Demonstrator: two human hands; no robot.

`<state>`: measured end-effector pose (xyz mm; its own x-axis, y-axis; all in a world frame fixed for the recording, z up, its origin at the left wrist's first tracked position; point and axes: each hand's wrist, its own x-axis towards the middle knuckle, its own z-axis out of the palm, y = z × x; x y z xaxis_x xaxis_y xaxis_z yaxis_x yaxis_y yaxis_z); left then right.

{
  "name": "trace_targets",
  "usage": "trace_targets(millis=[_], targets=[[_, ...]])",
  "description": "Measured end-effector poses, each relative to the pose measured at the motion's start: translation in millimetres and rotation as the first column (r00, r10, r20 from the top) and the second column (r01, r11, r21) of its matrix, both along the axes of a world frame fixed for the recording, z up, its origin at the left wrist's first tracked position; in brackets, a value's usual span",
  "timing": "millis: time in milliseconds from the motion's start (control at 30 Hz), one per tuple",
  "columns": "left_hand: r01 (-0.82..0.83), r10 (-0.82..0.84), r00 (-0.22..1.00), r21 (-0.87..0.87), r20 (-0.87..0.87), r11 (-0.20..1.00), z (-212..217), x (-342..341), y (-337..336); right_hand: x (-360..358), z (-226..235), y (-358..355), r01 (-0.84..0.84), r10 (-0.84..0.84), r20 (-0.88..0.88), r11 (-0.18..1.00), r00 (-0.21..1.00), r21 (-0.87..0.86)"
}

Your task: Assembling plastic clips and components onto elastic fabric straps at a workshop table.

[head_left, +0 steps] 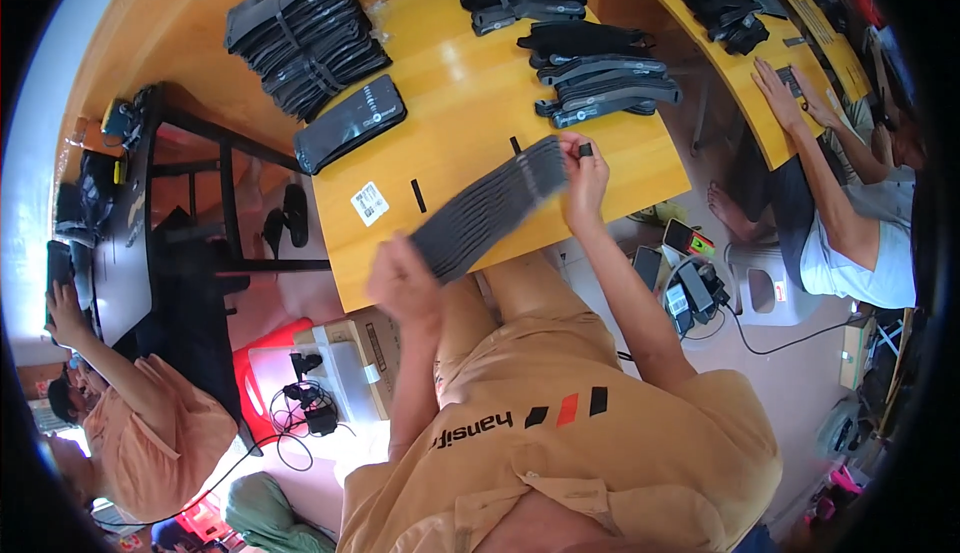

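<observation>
A dark grey ribbed fabric band (488,211) is stretched at a slant over the table's near edge, somewhat blurred. My left hand (403,278), smeared by motion, is closed on its lower left end. The upper right end is pinched in my right hand (586,175), where a small black piece (586,150) shows at the fingers. Beyond the band, two short black strips (418,195) and a white printed label (369,203) lie on the yellow table (450,83). Farther back on the left is a flat dark package (350,125).
A bundled stack of dark packages (305,41) stands at the back left. Piles of black bands (605,78) lie at the back right. Co-workers sit at a black table (130,223) on the left and another yellow table (735,73) on the right. Cables and boxes (365,358) are on the floor.
</observation>
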<state>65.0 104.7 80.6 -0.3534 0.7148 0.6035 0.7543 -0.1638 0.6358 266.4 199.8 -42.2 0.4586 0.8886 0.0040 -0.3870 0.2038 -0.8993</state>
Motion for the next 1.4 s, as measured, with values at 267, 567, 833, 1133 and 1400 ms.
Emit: trace_targets(millis=[267,567,833,1133,1400], targets=[[-0.118,0.118,0.989,-0.006,0.085,0.993,18,-45,-18,-4,77,-17,-0.35,0.356,-0.006,0.916,0.935,-0.197],[-0.004,0.004,0.872,-0.003,0.49,1.0,1,-54,-29,-71,106,-31,-0.47,0.507,0.133,0.851,0.852,-0.235],[0.152,0.052,0.559,-0.163,0.828,0.975,-28,-55,-45,-83,98,-38,-0.332,0.374,0.322,0.926,0.87,-0.178],[0.135,0.047,0.553,-0.145,0.832,0.98,-35,-68,-35,-88,97,-44,-0.299,0.325,0.222,0.944,0.919,-0.143],[0.267,-0.005,0.159,-0.038,0.987,0.963,-9,-61,-24,-88,83,-36,-0.309,0.309,-0.025,0.933,0.951,-0.186]])
